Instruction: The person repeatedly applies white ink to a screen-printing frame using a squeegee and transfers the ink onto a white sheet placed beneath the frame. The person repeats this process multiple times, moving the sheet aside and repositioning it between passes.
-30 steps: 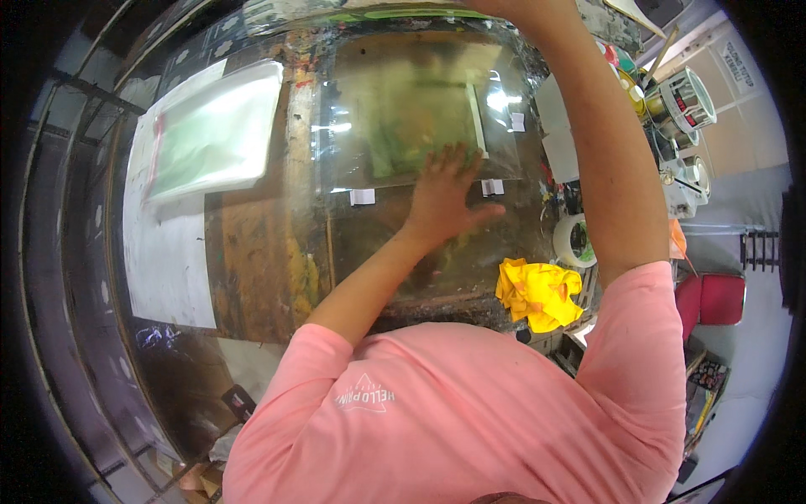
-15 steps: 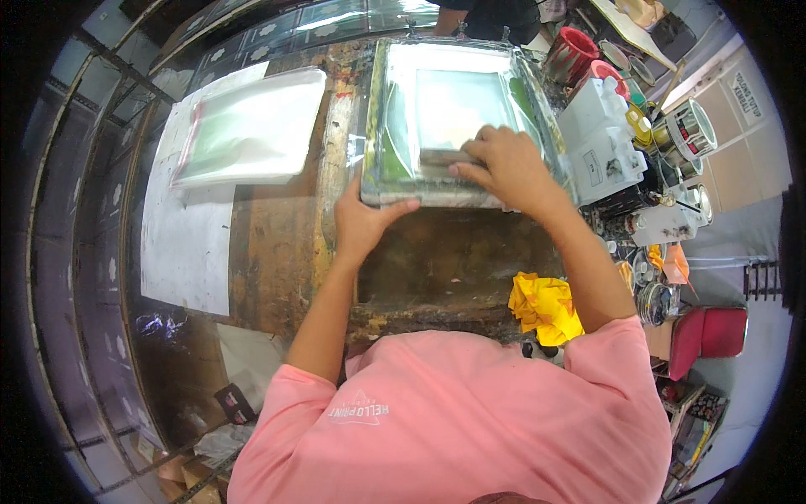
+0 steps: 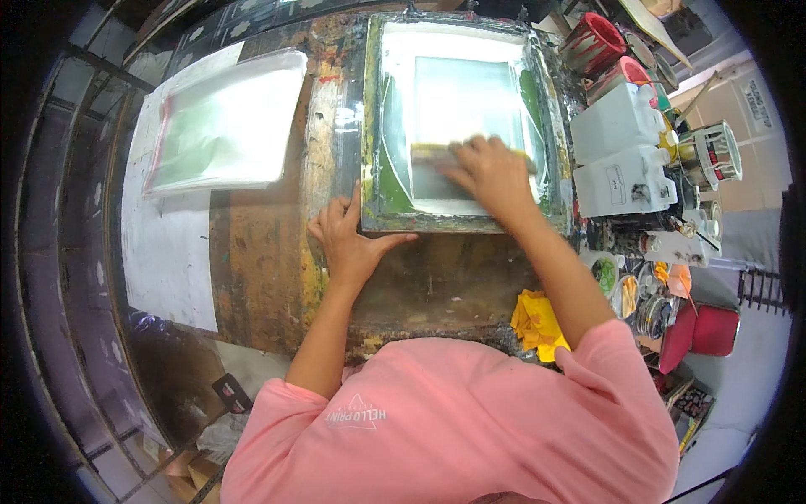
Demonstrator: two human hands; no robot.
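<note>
A printing screen (image 3: 466, 225) in a paint-stained frame lies before me, its pale mesh showing a lighter rectangle with green strips at both sides. My right hand (image 3: 495, 176) is closed around a squeegee (image 3: 428, 157) and holds it across the nearer half of the mesh; hand and tool are smeared by motion. At the frame's near left corner rests my left hand (image 3: 346, 239), fingers spread, index finger along the left side and thumb along the near edge. What lies under the screen cannot be made out clearly.
Left of the screen, a stack of glossy sheets (image 3: 231, 126) lies on white paper (image 3: 168, 269). White jugs (image 3: 621, 181) and paint cans (image 3: 592, 42) crowd the right side. A crumpled yellow cloth (image 3: 537, 323) sits at the table's near edge. A red chair (image 3: 714, 330) stands farther right.
The view has shifted and the screen appears larger. The squeegee remains in my right hand, slightly farther up the mesh. My left hand's fingers have spread more at the frame's corner.
</note>
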